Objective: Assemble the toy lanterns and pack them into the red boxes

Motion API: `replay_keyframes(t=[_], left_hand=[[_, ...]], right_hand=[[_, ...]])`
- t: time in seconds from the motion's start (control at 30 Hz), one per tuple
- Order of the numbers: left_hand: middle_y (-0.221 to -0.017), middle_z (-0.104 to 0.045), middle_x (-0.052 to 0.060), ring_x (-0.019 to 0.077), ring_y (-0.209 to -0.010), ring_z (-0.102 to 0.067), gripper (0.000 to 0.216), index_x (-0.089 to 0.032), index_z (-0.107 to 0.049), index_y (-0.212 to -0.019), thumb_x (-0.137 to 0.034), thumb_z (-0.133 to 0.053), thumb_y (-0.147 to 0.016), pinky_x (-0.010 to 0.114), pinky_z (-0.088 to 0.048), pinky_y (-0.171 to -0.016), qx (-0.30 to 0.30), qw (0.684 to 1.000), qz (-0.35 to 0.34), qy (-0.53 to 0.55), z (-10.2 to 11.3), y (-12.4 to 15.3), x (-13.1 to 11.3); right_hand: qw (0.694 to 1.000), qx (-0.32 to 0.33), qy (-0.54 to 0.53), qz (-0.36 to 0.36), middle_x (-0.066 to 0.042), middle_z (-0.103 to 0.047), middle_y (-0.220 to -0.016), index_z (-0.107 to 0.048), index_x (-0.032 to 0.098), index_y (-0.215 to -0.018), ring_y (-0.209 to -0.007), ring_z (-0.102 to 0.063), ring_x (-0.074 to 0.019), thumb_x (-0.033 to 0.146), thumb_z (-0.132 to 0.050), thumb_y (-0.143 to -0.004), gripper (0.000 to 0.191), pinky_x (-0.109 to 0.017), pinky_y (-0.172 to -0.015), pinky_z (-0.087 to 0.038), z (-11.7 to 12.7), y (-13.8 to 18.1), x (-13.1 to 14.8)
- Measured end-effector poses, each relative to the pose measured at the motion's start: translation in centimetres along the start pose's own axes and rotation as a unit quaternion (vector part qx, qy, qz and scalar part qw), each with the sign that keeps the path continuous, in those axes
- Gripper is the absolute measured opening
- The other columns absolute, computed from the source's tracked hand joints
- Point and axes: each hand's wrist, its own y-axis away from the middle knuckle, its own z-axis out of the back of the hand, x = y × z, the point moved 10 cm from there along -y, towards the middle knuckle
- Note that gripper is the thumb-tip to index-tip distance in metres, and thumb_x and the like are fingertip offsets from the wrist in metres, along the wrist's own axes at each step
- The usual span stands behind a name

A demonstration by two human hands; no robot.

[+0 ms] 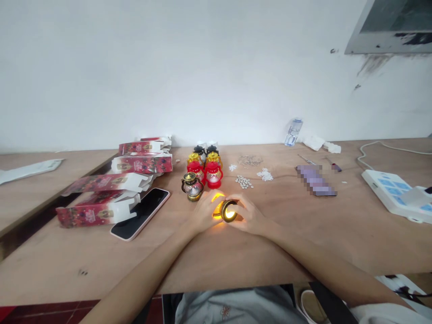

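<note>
Both hands meet at the middle of the wooden table (236, 256) around a small lit lantern (228, 211) that glows yellow-orange. My left hand (204, 211) is curled round its left side, and my right hand (249, 213) is wrapped round its right side. The lantern lies tilted with its glowing end towards me. Just behind my hands stands a bronze lantern (192, 186), and behind that a cluster of red, gold and black lanterns (205, 167).
Several red and white boxes (114, 184) lie at the left, beside a black phone (141, 213). Small white and silver parts (244, 182) are scattered behind my hands. A water bottle (293, 132), a white power strip (393, 194) and small tools (305, 159) are at the right.
</note>
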Motion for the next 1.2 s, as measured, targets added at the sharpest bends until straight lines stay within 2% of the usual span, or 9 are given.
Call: replay_keyframes(t=[0.2,0.33,0.4,0.5,0.57,0.63,0.77,0.9,1.2], left_hand=[[-0.101,-0.059,0.009,0.0218,-0.091,-0.056,0.028,-0.017,-0.054,-0.099,-0.038,-0.057,-0.08,0.032,-0.037,-0.075,0.005,1.0,-0.008,0.013,0.2,-0.1,-0.5],[-0.103,-0.059,0.009,0.0215,-0.092,-0.055,0.032,-0.017,-0.055,-0.103,-0.037,-0.059,-0.078,0.032,-0.037,-0.076,0.022,0.999,-0.038,0.026,0.3,-0.2,-1.8],[-0.102,-0.059,0.007,0.0203,-0.09,-0.055,0.028,-0.019,-0.056,-0.103,-0.034,-0.058,-0.079,0.031,-0.036,-0.075,0.035,0.998,-0.044,0.023,0.2,-0.3,-2.3],[-0.102,-0.06,0.007,0.0195,-0.089,-0.054,0.027,-0.019,-0.057,-0.102,-0.033,-0.058,-0.079,0.031,-0.035,-0.076,0.051,0.998,-0.045,0.018,0.0,-0.3,-2.5],[-0.103,-0.059,0.007,0.0195,-0.09,-0.054,0.028,-0.019,-0.057,-0.102,-0.033,-0.058,-0.078,0.031,-0.035,-0.077,0.054,0.997,-0.043,0.017,-0.1,-0.3,-2.4],[-0.103,-0.06,0.007,0.0193,-0.091,-0.054,0.028,-0.019,-0.057,-0.102,-0.033,-0.058,-0.078,0.031,-0.034,-0.078,0.054,0.997,-0.044,0.018,-0.2,-0.3,-2.4],[-0.101,-0.06,0.006,0.0192,-0.091,-0.054,0.028,-0.019,-0.057,-0.102,-0.035,-0.059,-0.078,0.031,-0.033,-0.078,0.053,0.997,-0.052,0.023,-0.2,-0.3,-2.6],[-0.102,-0.059,0.007,0.0193,-0.092,-0.054,0.029,-0.019,-0.057,-0.103,-0.035,-0.06,-0.079,0.031,-0.033,-0.078,0.059,0.997,-0.055,0.02,-0.3,-0.2,-2.7],[-0.101,-0.06,0.006,0.0194,-0.092,-0.054,0.029,-0.019,-0.057,-0.102,-0.037,-0.059,-0.08,0.031,-0.033,-0.077,0.069,0.996,-0.059,0.016,-0.2,-0.3,-3.0]], right_hand=[[0.999,-0.004,0.02,0.044,-0.012,-0.051,-0.111,-0.048,0.02,-0.104,-0.101,-0.054,-0.0214,0.03,-0.06,-0.082,0.027,-0.035,-0.082,-0.051,0.3,0.1,0.4],[0.995,-0.061,0.011,0.081,-0.013,-0.05,-0.11,-0.042,0.02,-0.113,-0.1,-0.054,-0.022,0.037,-0.048,-0.087,0.032,-0.038,-0.081,-0.051,1.8,0.5,0.2],[0.994,-0.098,0.026,0.03,-0.013,-0.052,-0.109,-0.044,0.02,-0.112,-0.1,-0.054,-0.0211,0.03,-0.043,-0.089,0.025,-0.038,-0.083,-0.049,2.6,0.7,-1.7],[0.98,-0.113,0.08,-0.14,-0.009,-0.06,-0.098,-0.051,0.02,-0.099,-0.094,-0.057,-0.0198,0.025,-0.04,-0.091,0.015,-0.037,-0.083,-0.047,3.2,1.2,-7.4],[0.96,-0.105,0.113,-0.233,-0.007,-0.063,-0.087,-0.055,0.02,-0.087,-0.087,-0.057,-0.0206,0.03,-0.04,-0.091,0.018,-0.036,-0.08,-0.047,3.5,1.8,-11.2],[0.949,-0.099,0.131,-0.267,-0.007,-0.064,-0.083,-0.058,0.019,-0.082,-0.086,-0.057,-0.0223,0.033,-0.042,-0.091,0.023,-0.037,-0.078,-0.046,3.7,2.0,-14.2],[0.943,-0.055,0.154,-0.29,-0.007,-0.067,-0.08,-0.064,0.018,-0.081,-0.079,-0.059,-0.0217,0.03,-0.042,-0.09,0.027,-0.035,-0.074,-0.046,2.8,1.4,-19.0],[0.941,0.005,0.187,-0.282,-0.009,-0.067,-0.086,-0.069,0.016,-0.085,-0.082,-0.058,-0.022,0.022,-0.046,-0.088,0.024,-0.034,-0.076,-0.043,0.8,-0.5,-21.9],[0.928,0.173,0.262,-0.201,-0.01,-0.066,-0.093,-0.072,0.019,-0.09,-0.094,-0.048,-0.0236,0.02,-0.049,-0.089,0.023,-0.036,-0.082,-0.032,-3.1,-3.0,-22.3]])
